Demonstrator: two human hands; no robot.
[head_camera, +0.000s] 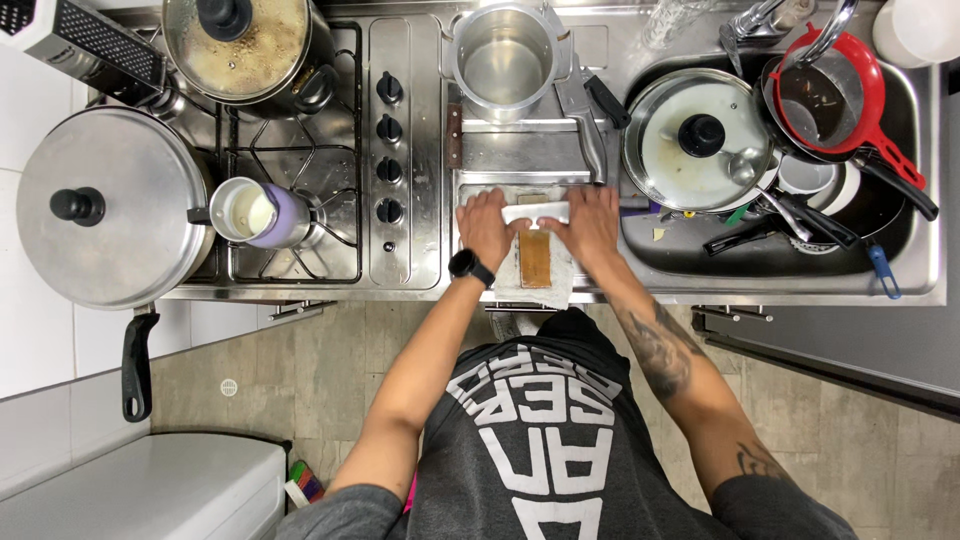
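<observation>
On the steel worktop (520, 150) between stove and sink, a white-handled blade (536, 212) is pressed flat across a brown whetstone (535, 259) on a cloth (556, 282). It is held by the left hand (487, 226) and right hand (592, 222), each grip closed on one end; stiff, thin and probably wet-slippery, it is best taken by handle and spine.

A brown oblong block (535, 258) lies lengthwise on a white cloth (533, 275).

Glossy steel counter (520, 150), white cloth (540, 270), matt brown block (535, 258).
</observation>
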